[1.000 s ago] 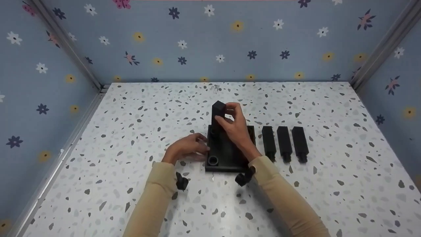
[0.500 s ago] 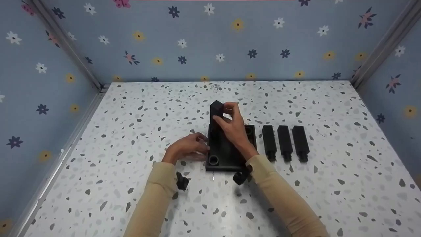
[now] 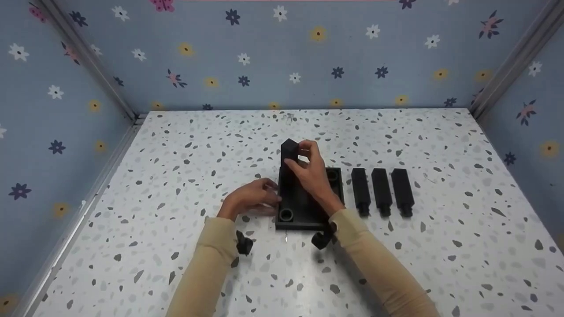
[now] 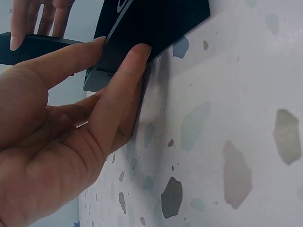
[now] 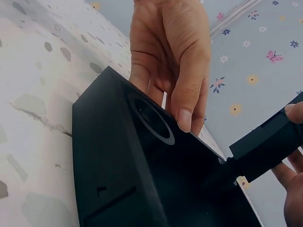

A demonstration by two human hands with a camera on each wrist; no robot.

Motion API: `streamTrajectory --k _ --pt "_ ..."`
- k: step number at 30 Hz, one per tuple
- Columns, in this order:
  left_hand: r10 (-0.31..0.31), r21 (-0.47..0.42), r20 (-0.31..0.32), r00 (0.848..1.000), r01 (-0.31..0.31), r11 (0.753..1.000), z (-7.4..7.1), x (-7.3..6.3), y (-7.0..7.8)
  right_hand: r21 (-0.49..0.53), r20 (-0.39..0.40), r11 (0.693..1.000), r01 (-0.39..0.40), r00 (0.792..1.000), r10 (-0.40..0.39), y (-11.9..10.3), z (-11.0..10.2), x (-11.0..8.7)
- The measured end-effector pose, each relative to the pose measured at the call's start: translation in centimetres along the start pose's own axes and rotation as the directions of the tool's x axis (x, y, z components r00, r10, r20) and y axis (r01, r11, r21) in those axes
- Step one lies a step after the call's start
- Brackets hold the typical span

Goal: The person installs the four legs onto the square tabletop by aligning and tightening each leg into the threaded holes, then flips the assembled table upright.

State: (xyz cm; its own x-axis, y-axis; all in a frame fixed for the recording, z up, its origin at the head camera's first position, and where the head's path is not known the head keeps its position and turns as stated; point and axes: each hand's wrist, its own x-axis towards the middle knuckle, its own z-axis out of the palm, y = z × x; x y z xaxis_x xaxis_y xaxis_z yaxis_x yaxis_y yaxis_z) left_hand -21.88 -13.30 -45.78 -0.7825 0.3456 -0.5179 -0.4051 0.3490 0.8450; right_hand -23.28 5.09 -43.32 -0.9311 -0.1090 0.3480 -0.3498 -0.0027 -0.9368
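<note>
My right hand (image 3: pixel 315 174) pinches a black square leg (image 3: pixel 287 152) between thumb and fingers. The leg stands upright over the far left corner of a shallow black base (image 3: pixel 304 226). In the right wrist view its narrow peg end (image 5: pixel 230 167) points down at that corner; how deep it sits is hard to tell. Ring-shaped sockets show at the near left corner (image 3: pixel 286 215) and far right corner of the base. With its fingertips, my left hand (image 3: pixel 249 196) touches the outer left wall of the base, thumb tip (image 5: pixel 184 120) at the rim.
Three more black legs (image 3: pixel 360 189) lie side by side to the right of the base, peg ends toward me. A black wrist device (image 3: pixel 244 244) hangs under each sleeve. Flowered walls (image 3: pixel 264 53) surround the speckled table (image 3: pixel 198 145).
My right hand shifts the leg slightly left, then lowers it a little toward the far left corner of the base. The left hand stays against the base.
</note>
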Motion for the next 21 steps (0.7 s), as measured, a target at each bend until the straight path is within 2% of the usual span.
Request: streamTrajectory --k 8,15,21 --pt "-0.004 -0.039 0.000 1.000 0.004 0.999 0.0 0.1 -0.1 -0.039 -0.005 0.999 0.020 1.000 -0.021 0.3 -0.1 -0.2" --pt "-0.004 -0.020 0.011 1.000 0.004 1.000 0.0 -0.2 0.0 -0.010 -0.043 1.000 -0.018 0.999 0.017 2.6 -0.1 0.6" --pt "-0.010 -0.038 0.008 1.000 0.010 0.999 0.0 -0.2 0.0 0.005 -0.049 0.997 -0.073 0.996 0.073 0.8 -0.2 0.9"
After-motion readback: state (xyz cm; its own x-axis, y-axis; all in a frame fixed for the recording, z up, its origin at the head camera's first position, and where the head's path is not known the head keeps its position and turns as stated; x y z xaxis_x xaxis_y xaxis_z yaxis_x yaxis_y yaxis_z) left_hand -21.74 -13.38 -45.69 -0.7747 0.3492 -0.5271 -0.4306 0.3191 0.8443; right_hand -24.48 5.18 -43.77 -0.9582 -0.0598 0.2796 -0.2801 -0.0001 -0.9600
